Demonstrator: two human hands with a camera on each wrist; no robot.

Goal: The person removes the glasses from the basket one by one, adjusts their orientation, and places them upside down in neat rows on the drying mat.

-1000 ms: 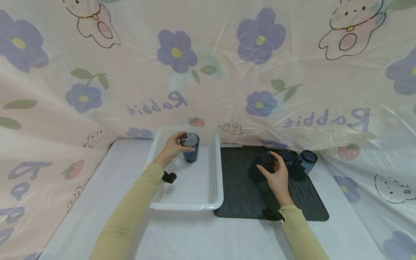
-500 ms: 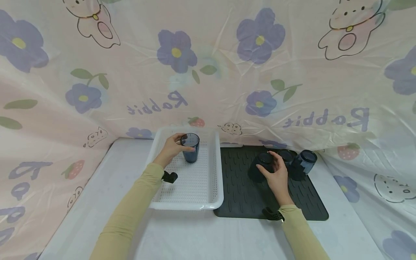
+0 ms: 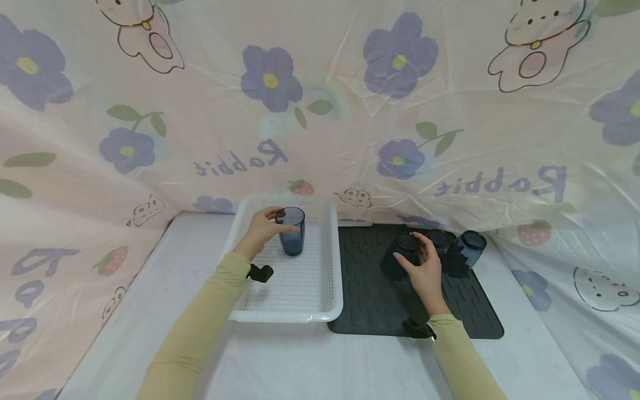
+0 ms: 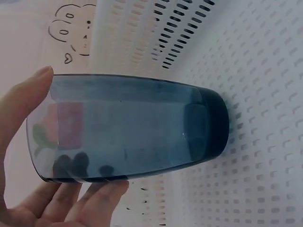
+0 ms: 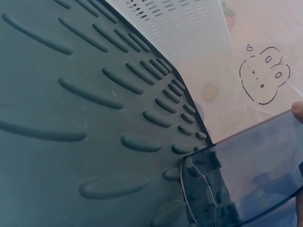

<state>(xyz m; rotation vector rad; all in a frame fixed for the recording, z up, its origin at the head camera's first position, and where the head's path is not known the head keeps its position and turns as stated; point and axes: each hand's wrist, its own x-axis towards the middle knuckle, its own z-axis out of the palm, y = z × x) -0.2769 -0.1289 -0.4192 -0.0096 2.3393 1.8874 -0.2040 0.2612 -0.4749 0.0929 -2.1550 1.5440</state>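
My left hand (image 3: 261,229) holds a blue-tinted drinking glass (image 3: 292,244) near its rim, thumb on one side and fingers on the other. The glass is upright, mouth up, inside the white perforated basket (image 3: 300,303); in the left wrist view its thick base (image 4: 217,124) is close to the basket floor. On the dark ridged mat (image 3: 370,314), my right hand (image 3: 426,275) grips a second blue glass (image 3: 395,265), which stands upside down. The right wrist view shows that glass's rim (image 5: 196,189) at the mat.
Two more blue glasses, an upside-down one (image 3: 438,240) and another (image 3: 467,253) to its right, stand on the mat beyond my right hand. The basket's right rim (image 3: 339,278) borders the mat. A patterned curtain (image 3: 320,144) hangs behind the white table (image 3: 300,361).
The glass in my left hand has shifted slightly down and toward me over the basket floor. My right hand keeps its grip on the other glass, in the same place.
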